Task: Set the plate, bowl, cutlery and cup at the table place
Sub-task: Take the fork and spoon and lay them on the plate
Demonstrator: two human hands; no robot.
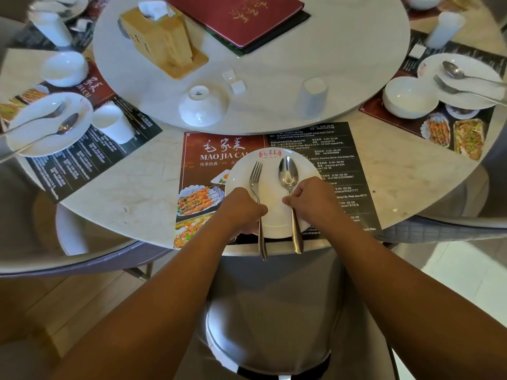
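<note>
Gripping fork (pixel 255 176), spoon (pixel 288 174) over plate (pixel 274 224); placemat (pixel 214 149) on seemingly marble table (pixel 131 193).

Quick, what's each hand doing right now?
Left hand: closed, pinching the handle of the silver metal fork lying on the round white plate.
Right hand: closed, pinching the handle of the silver metal spoon.

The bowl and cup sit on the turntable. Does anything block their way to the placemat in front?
Nothing visible does. The upturned bowl and cup stand near the front edge of the turntable, just beyond the placemat. Left hand grips the fork, right hand the spoon, at the plate.
</note>
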